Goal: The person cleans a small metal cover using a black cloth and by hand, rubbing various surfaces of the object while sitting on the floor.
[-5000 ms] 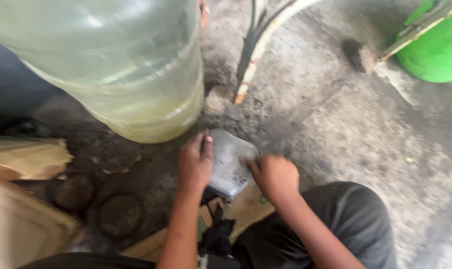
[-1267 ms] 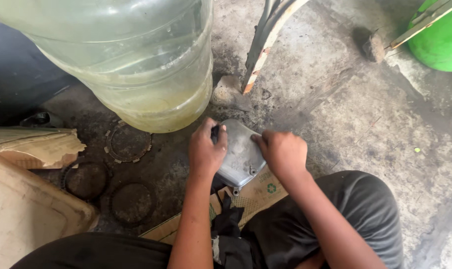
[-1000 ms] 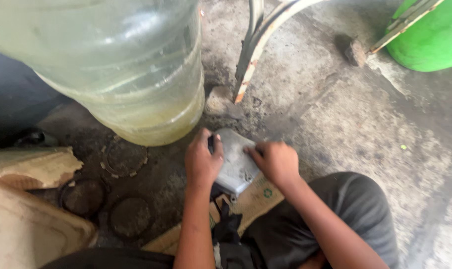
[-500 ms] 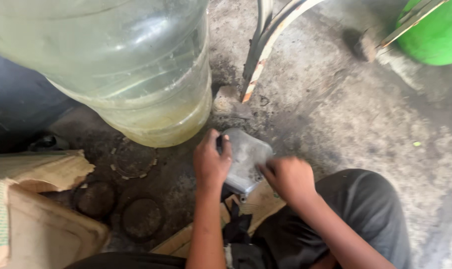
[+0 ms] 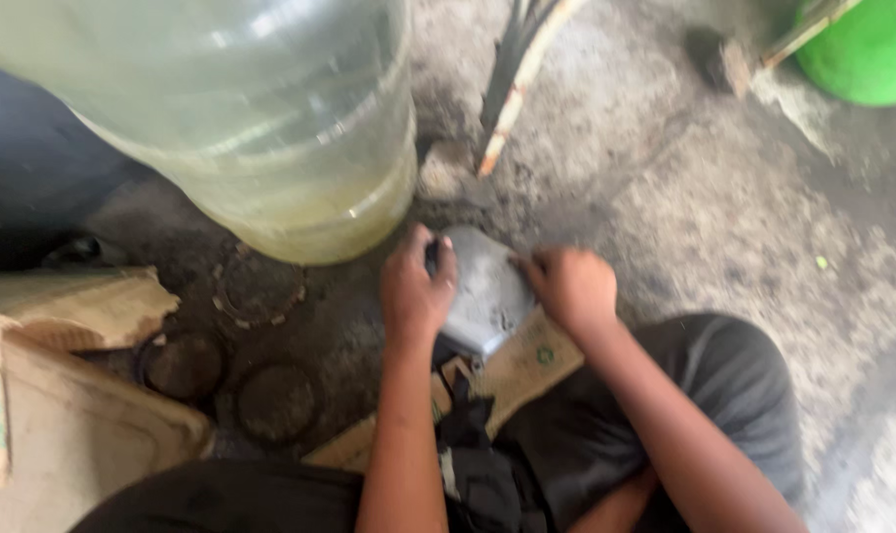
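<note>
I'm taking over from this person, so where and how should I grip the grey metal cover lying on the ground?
Probably by its two opposite side edges, reaching from the near side, as now: the left hand grips the left edge of the grey metal cover and the right hand the right. It looks flat and broad, and the big clear jug crowds the far left side. Finer detail is blurred.

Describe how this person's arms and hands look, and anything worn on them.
Both forearms are bare, with no sleeves in view. The left hand and right hand wear no gloves; no watch or bracelet shows. The picture is too blurred to tell about rings.
</note>
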